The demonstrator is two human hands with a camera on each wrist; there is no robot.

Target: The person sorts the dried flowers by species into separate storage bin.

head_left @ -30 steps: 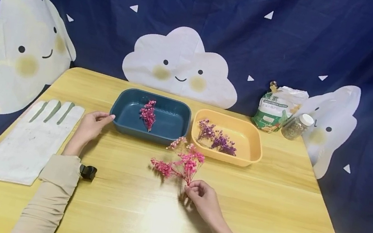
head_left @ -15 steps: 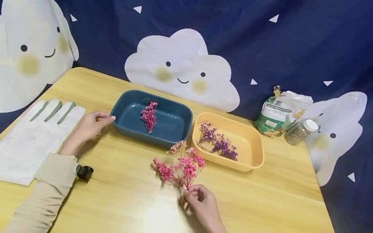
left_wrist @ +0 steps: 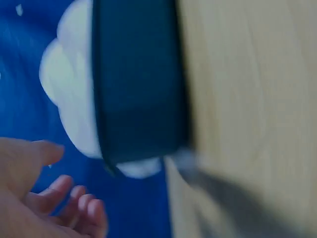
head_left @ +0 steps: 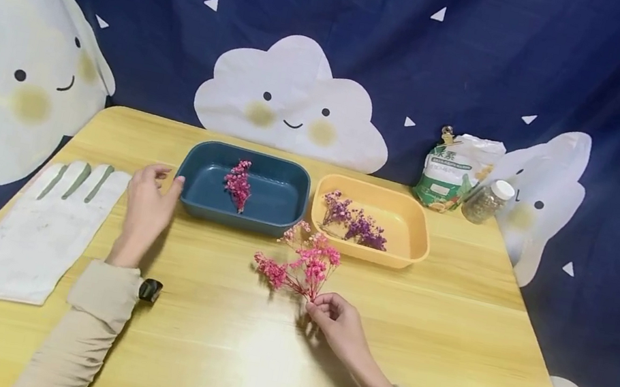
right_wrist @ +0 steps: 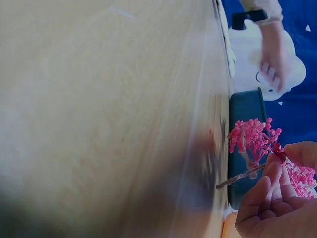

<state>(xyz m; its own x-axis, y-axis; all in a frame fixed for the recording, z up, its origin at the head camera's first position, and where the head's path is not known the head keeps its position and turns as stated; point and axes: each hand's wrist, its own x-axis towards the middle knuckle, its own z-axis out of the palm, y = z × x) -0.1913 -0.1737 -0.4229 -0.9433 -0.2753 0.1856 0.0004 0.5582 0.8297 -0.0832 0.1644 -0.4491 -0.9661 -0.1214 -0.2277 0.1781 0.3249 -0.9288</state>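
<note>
My right hand [head_left: 344,331] pinches the stems of a pink dried flower sprig [head_left: 312,266] between thumb and fingertips, above the table in front of the tubs. In the right wrist view, a bare stem end pokes out past the fingers beside the pink blossoms [right_wrist: 252,139]. My left hand [head_left: 148,206] is beside the left end of the dark blue tub [head_left: 237,219], holding nothing. The left wrist view shows its fingers [left_wrist: 62,191] loosely bent and apart from the tub wall [left_wrist: 138,89]. One pink sprig [head_left: 238,186] lies inside the blue tub.
A yellow tub [head_left: 398,261] with purple dried flowers [head_left: 363,227] stands right of the blue one. White cloth gloves [head_left: 37,235] lie at the table's left. A green and white bag [head_left: 453,174] and a lidded jar [head_left: 485,204] stand at the back right.
My left hand has let go of the blue tub's rim and lifted slightly away, its fingers spreading. My right hand keeps its pinch on the pink sprig, nearly still.
</note>
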